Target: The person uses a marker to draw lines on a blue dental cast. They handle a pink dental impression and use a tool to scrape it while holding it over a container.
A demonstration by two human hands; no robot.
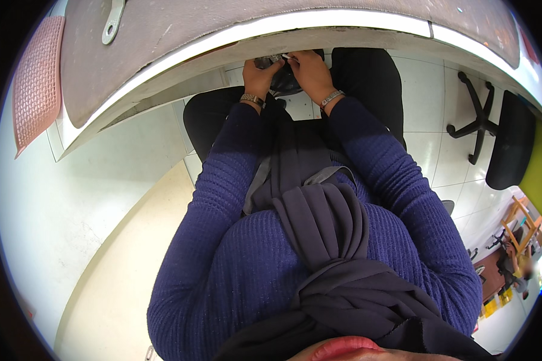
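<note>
Just below the table's front edge, both my hands are close together between my knees. My left hand [259, 78] is closed, its thumb and fingers pressed on a dark, shiny, crumpled bag-like thing [285, 81]. Facing it, my right hand [311, 73] pinches with thumb and forefinger at the upper part of the same dark thing. A small pale bit shows at the right fingertips, too small to name. The table edge hides the far side of what I handle.
The table [223, 30] curves across the top, with a flat metal piece with a hole [111, 27] on it. A pink textured mat [39, 84] hangs over its left corner. At right stand a black star-shaped chair base [480, 123] and a black-and-green chair [512, 144]. Another person sits far right.
</note>
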